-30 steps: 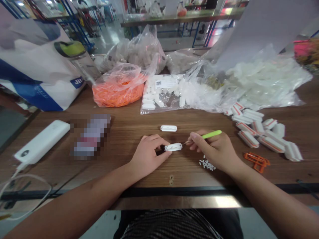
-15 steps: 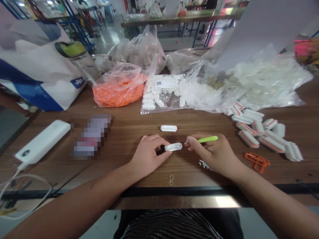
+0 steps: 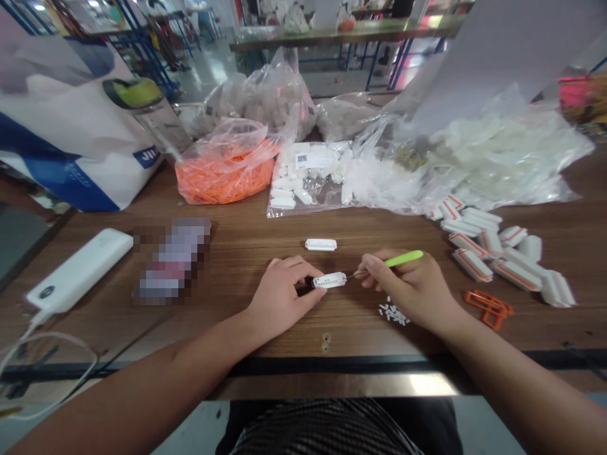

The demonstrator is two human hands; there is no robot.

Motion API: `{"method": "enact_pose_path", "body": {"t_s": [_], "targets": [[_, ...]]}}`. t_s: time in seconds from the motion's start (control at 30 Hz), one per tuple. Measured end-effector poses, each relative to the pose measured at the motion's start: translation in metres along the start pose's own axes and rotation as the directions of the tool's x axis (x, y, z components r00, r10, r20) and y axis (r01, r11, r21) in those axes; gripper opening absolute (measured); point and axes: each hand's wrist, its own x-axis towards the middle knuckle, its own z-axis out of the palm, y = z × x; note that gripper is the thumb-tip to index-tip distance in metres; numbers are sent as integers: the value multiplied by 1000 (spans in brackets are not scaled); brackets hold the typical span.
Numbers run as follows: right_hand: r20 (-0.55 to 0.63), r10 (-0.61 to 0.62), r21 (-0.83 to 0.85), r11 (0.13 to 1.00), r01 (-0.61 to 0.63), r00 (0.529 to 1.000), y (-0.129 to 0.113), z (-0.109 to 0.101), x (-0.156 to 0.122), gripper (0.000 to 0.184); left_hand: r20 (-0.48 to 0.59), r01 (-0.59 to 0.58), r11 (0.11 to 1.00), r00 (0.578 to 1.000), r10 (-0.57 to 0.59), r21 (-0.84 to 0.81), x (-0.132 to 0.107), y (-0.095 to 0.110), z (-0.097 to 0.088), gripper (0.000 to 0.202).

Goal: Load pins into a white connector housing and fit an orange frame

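Note:
A small white plastic housing (image 3: 331,280) with a row of dark holes is pinched at its left end by the fingers of my left hand (image 3: 283,292). My right hand (image 3: 411,287) is closed round green-handled tweezers (image 3: 403,258), whose thin metal tip reaches the right end of the housing. Whether the tip grips a tiny piece is too small to make out. Below my right hand lies a little heap of tiny white pieces (image 3: 394,313). Another white housing (image 3: 321,244) rests on the wood just beyond my hands.
White parts with orange strips (image 3: 515,259) are piled at right, near orange frames (image 3: 488,306). Behind stand a bag of orange parts (image 3: 225,167), a bag of white parts (image 3: 308,180) and a larger clear bag (image 3: 512,151). A power bank (image 3: 80,268) and blurred phone (image 3: 173,262) lie left.
My right hand has shifted slightly to the right with the tweezers, uncovering more of the tiny white pieces. My left hand and the housing have stayed almost in place.

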Motion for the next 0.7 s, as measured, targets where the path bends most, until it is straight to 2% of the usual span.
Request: {"method": "enact_pose_path", "body": {"t_s": [0.27, 0.57, 0.7], "targets": [[20, -10, -29, 1000, 10, 1000, 0, 0, -1, 33, 10, 9, 1000, 1000, -9, -5, 0, 1, 0, 6], [145, -171, -210, 957, 200, 974, -10, -2, -2, 27, 9, 18, 1000, 1000, -18, -11, 0, 2, -1, 7], [105, -129, -165, 976, 146, 986, -6, -2, -1, 30, -3, 1, 1000, 1000, -1, -10, 0, 1, 0, 7]]}}
